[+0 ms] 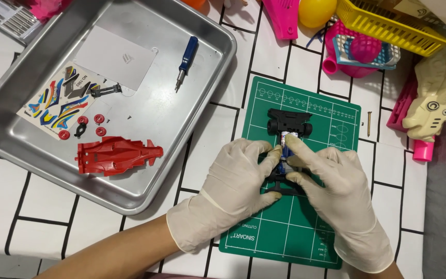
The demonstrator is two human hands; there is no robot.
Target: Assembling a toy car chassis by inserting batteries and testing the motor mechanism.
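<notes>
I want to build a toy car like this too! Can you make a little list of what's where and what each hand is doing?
Left hand: gloved, fingers on the black car chassis
Right hand: gloved, pinching a battery in the chassis
Under the car: green cutting mat
Metal tray: red car body, sticker sheet, small red wheels, blue screwdriver
Far right: yellow basket

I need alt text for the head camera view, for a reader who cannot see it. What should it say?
Two gloved hands, left hand and right hand, press a battery into a black toy car chassis on a green cutting mat. To the left, a metal tray holds a red car body, a sticker sheet and a blue screwdriver.
</notes>
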